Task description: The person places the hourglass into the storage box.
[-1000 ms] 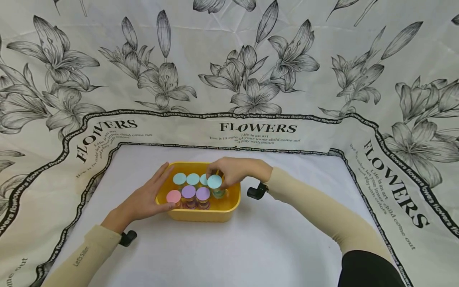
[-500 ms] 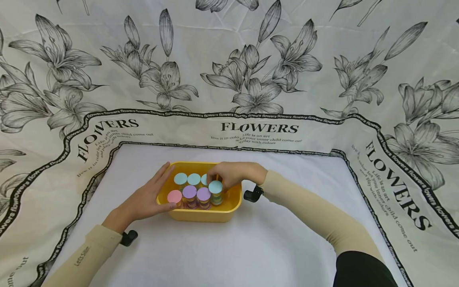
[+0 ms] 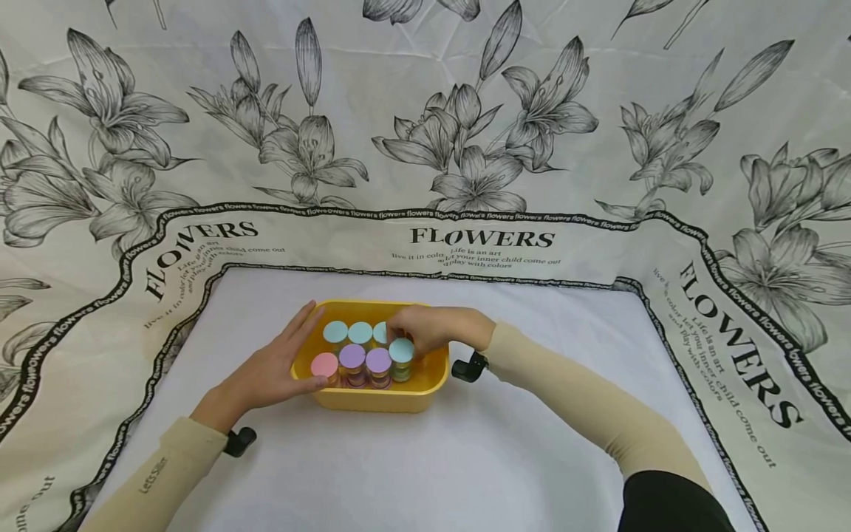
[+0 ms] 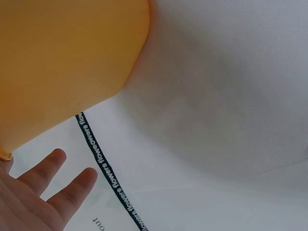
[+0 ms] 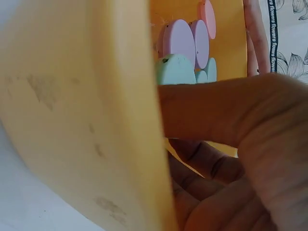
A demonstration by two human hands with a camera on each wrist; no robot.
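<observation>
A yellow tub holds several small clear jars with coloured lids. My left hand rests on the tub's left end, thumb at the front rim near the pink-lidded jar; the left wrist view shows two fingers straight and spread beside the tub wall. Inside the right end, my right hand pinches a light-blue-lidded jar, standing upright at the right of the front row. In the right wrist view, the tub wall hides the fingertips; the lid shows beyond the thumb.
Two purple-lidded jars stand between the pink and the blue one. Behind them is a row of light-blue-lidded jars, the rightmost partly covered by my right hand. A white cloth lies under the tub; flower-printed fabric surrounds it.
My right hand has lowered the blue-lidded jar and brought it slightly toward me, into line beside the purple-lidded jars. My left hand has stayed at the tub's end.
</observation>
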